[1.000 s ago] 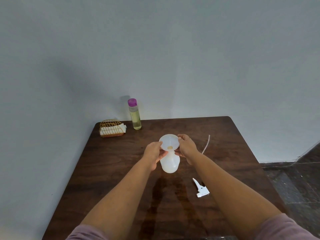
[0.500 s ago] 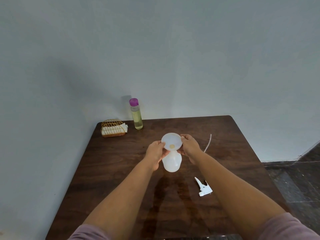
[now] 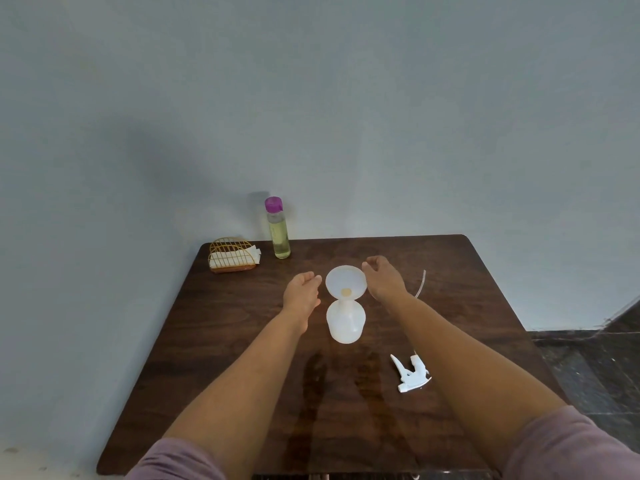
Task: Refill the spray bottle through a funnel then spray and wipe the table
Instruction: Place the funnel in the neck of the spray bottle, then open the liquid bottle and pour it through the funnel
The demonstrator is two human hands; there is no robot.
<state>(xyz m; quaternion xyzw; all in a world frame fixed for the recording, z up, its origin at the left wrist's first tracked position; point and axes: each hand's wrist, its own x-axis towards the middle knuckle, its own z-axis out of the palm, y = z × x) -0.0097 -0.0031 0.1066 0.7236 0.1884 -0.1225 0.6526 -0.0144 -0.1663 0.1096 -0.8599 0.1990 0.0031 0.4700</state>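
**Funnel seated in open bottle; refill bottle stands far-left of both hands**

Head view. A translucent white plastic spray bottle (image 3: 345,322) is seen standing upright at the middle of the dark brown wooden table (image 3: 225,341), its trigger head removed. A white round plastic funnel (image 3: 346,283) is set in its neck, mouth upward, and is held by neither hand.

The left hand (image 3: 302,295) is found just left of the funnel, fingers relaxed and nearly straight, with nothing in it. The right hand (image 3: 384,277) is found just right of the funnel rim, fingers loosely spread, likewise with nothing in it. A clear gap is noted on the left side; whether the right fingertips touch the rim cannot be told.

The relation governing the next move is judged to be this: the tall clear bottle of yellowish liquid with a purple cap (image 3: 277,228) stands upright at the far edge by the wall, beyond and to the left of the funnel. Its long axis is vertical. The left hand is judged the nearer, with an unobstructed path forward; the right hand would have to cross over the funnel. The cap appears closed and would need opening before pouring.

Also recorded: the white plastic trigger sprayer head (image 3: 411,374) lying on its side near the right forearm, a thin clear dip tube (image 3: 421,285) beyond the right hand, and a gold wire holder with white napkins (image 3: 232,255) at the far-left corner.
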